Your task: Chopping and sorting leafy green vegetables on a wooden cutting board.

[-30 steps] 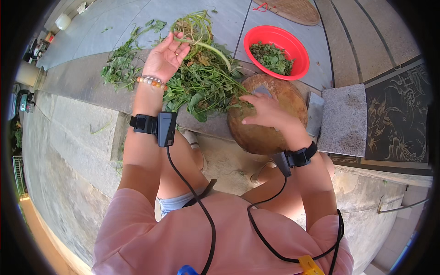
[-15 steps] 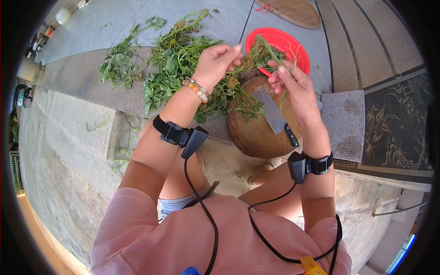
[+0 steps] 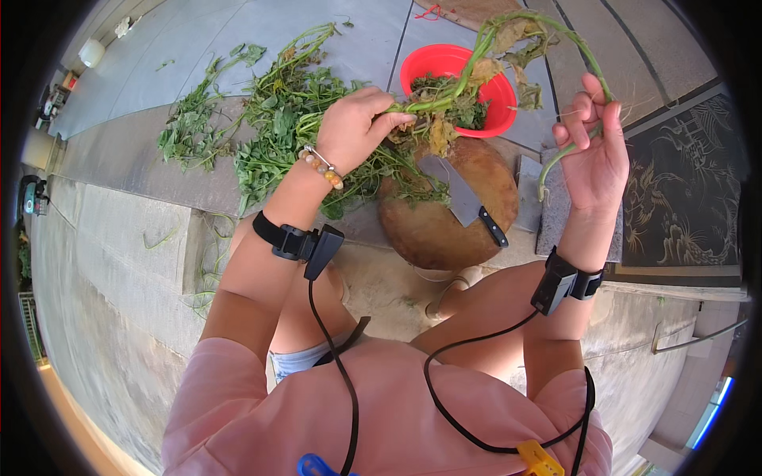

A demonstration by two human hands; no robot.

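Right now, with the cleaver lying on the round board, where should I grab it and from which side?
Take the cleaver by its black handle, coming from the person's right. The handle points toward the board's lower right edge and lies bare, while greens cover the blade's far end.

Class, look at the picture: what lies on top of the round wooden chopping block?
A cleaver with a black handle lies flat on the chopping block. Leafy greens spill over its left edge. The left hand and the held stalk cover part of its far rim.
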